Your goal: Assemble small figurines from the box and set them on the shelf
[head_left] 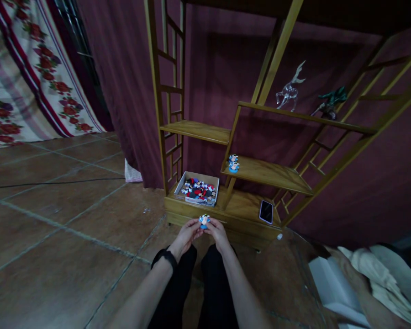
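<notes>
Between the fingertips of both my hands is a small blue-and-white toy figurine, held upright in front of the shelf unit. My left hand grips its left side, and my right hand its right side. Just beyond them, a shallow white box on the lowest board holds several small figurines in red, black, white and blue. Two similar blue-and-white figurines stand one behind the other at the left end of the middle shelf.
A phone lies on the lowest board at the right. Higher up stand a clear glass deer and a dark green ornament. A purple curtain hangs at the left. White boxes and cloth lie at the lower right.
</notes>
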Available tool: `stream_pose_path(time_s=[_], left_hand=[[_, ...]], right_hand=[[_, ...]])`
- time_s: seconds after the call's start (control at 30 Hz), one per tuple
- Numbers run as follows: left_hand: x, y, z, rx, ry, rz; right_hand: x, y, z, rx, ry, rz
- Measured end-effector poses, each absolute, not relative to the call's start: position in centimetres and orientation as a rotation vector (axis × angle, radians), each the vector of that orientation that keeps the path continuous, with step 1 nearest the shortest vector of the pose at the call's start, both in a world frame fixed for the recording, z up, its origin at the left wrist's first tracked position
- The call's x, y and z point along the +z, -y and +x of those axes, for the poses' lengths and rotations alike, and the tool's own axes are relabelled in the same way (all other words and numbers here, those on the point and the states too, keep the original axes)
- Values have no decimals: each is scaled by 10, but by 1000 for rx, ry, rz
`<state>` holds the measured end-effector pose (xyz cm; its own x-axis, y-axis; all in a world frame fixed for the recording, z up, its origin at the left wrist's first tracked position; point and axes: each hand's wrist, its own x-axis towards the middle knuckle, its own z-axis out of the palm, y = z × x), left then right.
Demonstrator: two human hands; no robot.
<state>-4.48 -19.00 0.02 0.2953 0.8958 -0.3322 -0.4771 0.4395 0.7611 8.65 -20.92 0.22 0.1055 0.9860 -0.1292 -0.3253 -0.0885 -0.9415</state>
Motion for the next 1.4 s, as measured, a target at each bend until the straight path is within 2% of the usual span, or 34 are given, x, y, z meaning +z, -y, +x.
stream_pose_path(time_s=[1.4], left_hand=[[-10,189,-41,1079,-857,609]], right_hand=[[-8,205,86,1337,807,-1067]])
